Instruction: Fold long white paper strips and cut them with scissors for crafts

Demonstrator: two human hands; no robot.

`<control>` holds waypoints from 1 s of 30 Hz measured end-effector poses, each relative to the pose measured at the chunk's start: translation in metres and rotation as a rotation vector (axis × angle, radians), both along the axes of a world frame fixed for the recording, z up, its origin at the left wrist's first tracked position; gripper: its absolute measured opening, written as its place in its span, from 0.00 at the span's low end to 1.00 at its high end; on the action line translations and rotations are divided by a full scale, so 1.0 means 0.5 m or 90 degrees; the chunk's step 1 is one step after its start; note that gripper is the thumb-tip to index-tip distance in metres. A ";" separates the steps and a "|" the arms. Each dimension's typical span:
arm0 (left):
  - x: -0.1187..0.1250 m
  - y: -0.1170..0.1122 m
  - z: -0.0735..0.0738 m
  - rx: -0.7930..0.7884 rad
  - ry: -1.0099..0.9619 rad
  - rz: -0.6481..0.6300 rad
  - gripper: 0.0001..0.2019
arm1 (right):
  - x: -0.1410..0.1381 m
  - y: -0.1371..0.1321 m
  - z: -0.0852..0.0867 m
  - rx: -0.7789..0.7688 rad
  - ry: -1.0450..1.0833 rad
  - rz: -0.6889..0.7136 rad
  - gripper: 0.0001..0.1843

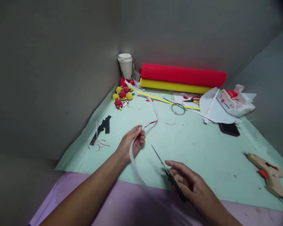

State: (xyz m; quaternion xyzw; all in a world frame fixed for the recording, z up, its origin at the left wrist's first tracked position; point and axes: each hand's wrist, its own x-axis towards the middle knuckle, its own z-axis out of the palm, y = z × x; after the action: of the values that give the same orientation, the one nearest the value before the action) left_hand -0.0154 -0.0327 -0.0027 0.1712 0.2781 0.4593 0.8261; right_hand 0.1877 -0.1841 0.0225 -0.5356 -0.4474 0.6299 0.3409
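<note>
My left hand [133, 142] pinches a long, thin paper strip [135, 163], white on one side and red on the other. One end of the strip curls away over the table, and the other trails down past the near edge. To the right, my right hand [187, 182] is closed around the black handles of a pair of scissors [163, 166]. The scissors point up and left toward the strip without touching it, and their blades look closed together. Part of the handles is hidden behind my fingers.
Small red and yellow figures [122, 93] sit by a white cup [125, 66]. Behind lie a red roll [182, 75] and a yellow roll [174, 85]. At left are black pieces [101, 129]; at right, a phone [229, 129], wipes pack [234, 102] and glue gun [266, 172].
</note>
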 end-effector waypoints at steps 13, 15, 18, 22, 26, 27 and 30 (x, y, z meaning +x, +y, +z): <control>-0.002 -0.007 0.018 0.170 0.221 0.021 0.14 | -0.099 -0.070 -0.038 -0.070 0.188 -0.078 0.30; 0.003 -0.008 0.013 0.227 0.283 0.027 0.15 | -0.100 -0.079 -0.031 -0.099 0.191 -0.096 0.31; 0.014 -0.011 0.003 0.311 0.398 0.049 0.13 | -0.099 -0.078 0.004 -0.135 0.193 -0.103 0.31; 0.026 -0.016 0.003 0.401 0.506 0.099 0.09 | -0.110 -0.052 0.073 -0.119 0.240 -0.091 0.34; 0.037 -0.017 0.020 0.481 0.570 0.164 0.06 | -0.157 -0.012 0.127 -0.021 0.362 -0.042 0.37; 0.040 -0.017 0.025 0.503 0.576 0.189 0.05 | -0.175 -0.002 0.137 0.009 0.388 -0.034 0.36; 0.047 -0.020 0.040 0.520 0.571 0.260 0.04 | -0.234 0.022 0.159 0.019 0.428 0.014 0.36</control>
State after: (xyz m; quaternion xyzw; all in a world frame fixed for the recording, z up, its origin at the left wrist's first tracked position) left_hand 0.0084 -0.0426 0.0173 0.5914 0.4262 0.5600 0.3937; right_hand 0.0706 -0.1730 0.1019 -0.2877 -0.3250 0.7683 0.4704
